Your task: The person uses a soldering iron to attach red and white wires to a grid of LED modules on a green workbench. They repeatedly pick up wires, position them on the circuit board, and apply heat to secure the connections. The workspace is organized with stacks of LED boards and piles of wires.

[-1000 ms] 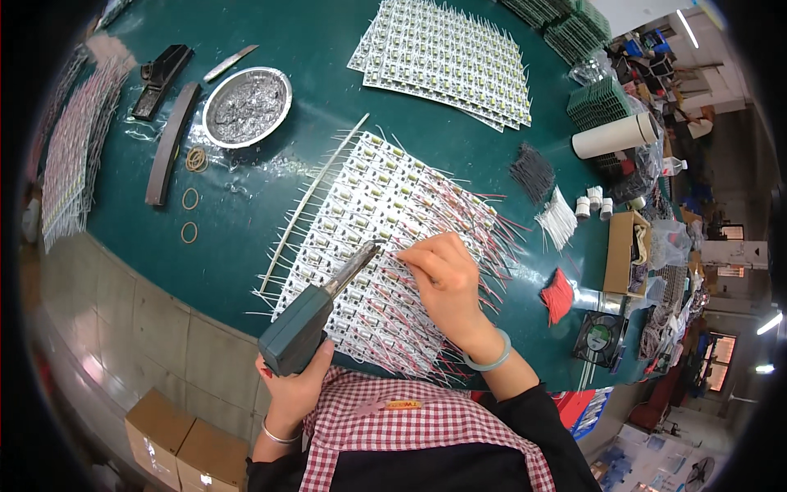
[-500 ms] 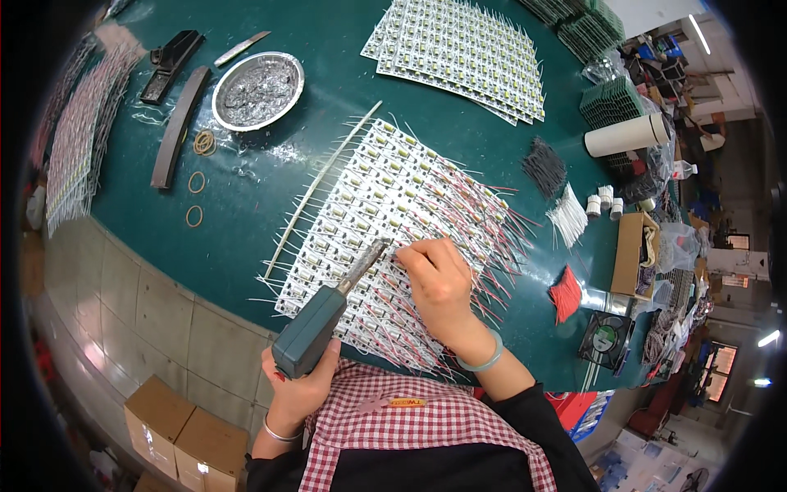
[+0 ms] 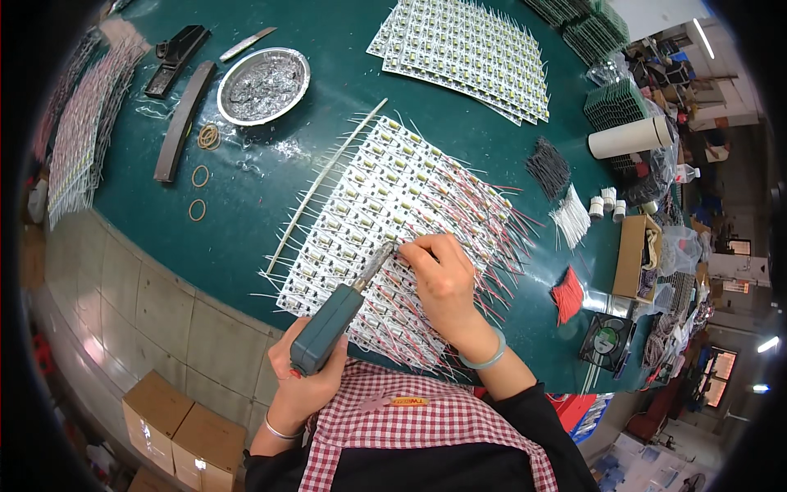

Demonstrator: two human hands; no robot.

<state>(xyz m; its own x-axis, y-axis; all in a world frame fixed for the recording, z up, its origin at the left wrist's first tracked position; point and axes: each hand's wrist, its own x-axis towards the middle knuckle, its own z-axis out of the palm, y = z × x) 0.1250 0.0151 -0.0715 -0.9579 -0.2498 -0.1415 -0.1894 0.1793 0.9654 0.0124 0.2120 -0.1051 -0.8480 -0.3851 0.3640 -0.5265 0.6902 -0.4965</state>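
Observation:
My left hand [image 3: 305, 381] is wrapped round the dark green body of a soldering gun [image 3: 329, 328]. Its metal tip reaches up and right over a white panel of small circuit boards [image 3: 348, 217], close to the fingertips of my right hand [image 3: 447, 287]. Those fingers are pinched together on the panel; a thin wire seems to be between them, though the end is too small to make out. Red and white wires [image 3: 471, 205] stick out over the panel's right part. Along its left edge lies a thin pale strip [image 3: 328, 184] with short wires.
A bowl of greyish metal [image 3: 264, 87], a dark curved bar [image 3: 184, 123] and rubber bands [image 3: 200, 175] lie to the left. More board panels [image 3: 467, 57] are stacked at the back. Black [image 3: 548, 168], white [image 3: 570, 217] and red wire bundles [image 3: 567, 295] and a small fan [image 3: 607, 338] sit right.
My left hand and the soldering gun have shifted right and slightly up, the tip now nearer my right fingertips. My right hand stays almost in place, still pinched; the whole view has shifted slightly.

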